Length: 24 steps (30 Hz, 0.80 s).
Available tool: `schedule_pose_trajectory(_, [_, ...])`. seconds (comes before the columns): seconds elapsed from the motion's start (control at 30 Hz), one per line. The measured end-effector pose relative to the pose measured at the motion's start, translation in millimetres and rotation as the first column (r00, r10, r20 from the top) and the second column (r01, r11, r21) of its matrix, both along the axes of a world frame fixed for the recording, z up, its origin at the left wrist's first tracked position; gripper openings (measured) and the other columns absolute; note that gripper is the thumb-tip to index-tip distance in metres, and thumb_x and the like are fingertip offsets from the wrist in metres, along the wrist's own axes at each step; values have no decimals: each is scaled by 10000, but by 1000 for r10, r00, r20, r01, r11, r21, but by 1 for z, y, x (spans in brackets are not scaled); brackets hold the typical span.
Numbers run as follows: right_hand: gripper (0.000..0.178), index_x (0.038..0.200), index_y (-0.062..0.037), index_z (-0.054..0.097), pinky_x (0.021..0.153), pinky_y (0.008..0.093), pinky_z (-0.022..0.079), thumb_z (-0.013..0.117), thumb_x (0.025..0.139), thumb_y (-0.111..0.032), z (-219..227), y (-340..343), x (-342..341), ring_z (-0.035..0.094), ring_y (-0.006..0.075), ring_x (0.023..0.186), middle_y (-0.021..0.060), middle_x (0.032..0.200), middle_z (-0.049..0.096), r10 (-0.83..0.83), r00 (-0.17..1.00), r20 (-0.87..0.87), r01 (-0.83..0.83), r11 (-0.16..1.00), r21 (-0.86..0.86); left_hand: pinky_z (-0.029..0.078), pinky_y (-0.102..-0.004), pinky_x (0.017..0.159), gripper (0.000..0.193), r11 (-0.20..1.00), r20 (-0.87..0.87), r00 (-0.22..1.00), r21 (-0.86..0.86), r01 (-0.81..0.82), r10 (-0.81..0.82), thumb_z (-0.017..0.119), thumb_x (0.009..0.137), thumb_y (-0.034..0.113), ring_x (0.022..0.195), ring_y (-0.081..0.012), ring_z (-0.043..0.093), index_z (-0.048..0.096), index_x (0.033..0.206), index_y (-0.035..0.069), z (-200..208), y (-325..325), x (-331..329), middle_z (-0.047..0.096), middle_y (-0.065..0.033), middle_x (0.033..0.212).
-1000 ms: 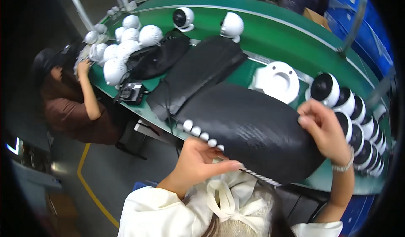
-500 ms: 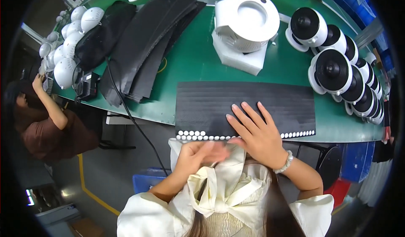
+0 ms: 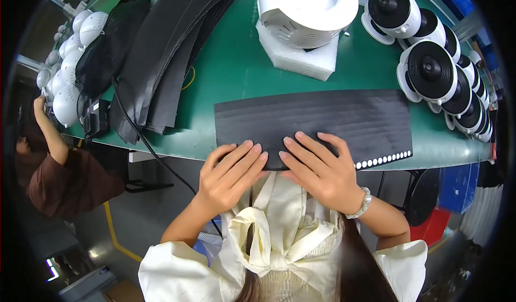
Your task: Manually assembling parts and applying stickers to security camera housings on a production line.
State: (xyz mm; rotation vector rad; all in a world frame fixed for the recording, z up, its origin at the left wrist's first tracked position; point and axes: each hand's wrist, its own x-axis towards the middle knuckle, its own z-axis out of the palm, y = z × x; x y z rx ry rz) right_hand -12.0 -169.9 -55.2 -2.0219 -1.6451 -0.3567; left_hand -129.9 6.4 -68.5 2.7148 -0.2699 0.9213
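A wide black sheet [image 3: 312,108] lies along the front edge of the green table. My left hand [image 3: 228,175] rests on its near left part, fingers stretched out and palm down. To the right, my right hand [image 3: 325,175] lies flat on the same sheet with its fingers spread, a light beaded band round the wrist. A row of small white round dots [image 3: 382,160] runs along the sheet's near edge, right of my right hand. My hands cover much of that edge, and between them no white dots show.
A stack of black sheets [image 3: 161,49] lies at left, beside a black cable [image 3: 131,116] and white rounded housings [image 3: 65,106]. A white device [image 3: 306,25] sits on white foam [image 3: 298,60] at the back. Black-and-white round devices [image 3: 431,70] line the right. Another person's arm [image 3: 51,132] shows far left.
My left hand has come up from below the table edge onto the sheet. The white dots seen earlier at the left of the near edge no longer show. The view has shifted slightly.
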Motion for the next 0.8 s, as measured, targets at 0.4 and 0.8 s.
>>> schedule_pose_trajectory(0.4, [240, 779, -84, 614, 550, 309, 257, 677, 559, -10, 81, 10, 25, 390, 157, 496, -16, 580, 434, 134, 988, -77, -123, 983, 140, 437, -236, 459, 265, 930, 3, 980, -314, 189, -199, 662, 527, -37, 510, -160, 571, 669, 786, 21, 88, 8, 27, 623, -49, 644])
schedule_pose_trajectory(0.8, [221, 707, -128, 594, 543, 320, 216, 722, 625, -288, 107, 2, 44, 357, 108, 469, -69, 536, 387, 213, 977, 19, -214, 975, 57, 458, -227, 445, 239, 857, 41, 880, -211, 470, -472, 670, 643, 56, 517, -156, 567, 602, 831, -75, 100, 8, 48, 582, -108, 683])
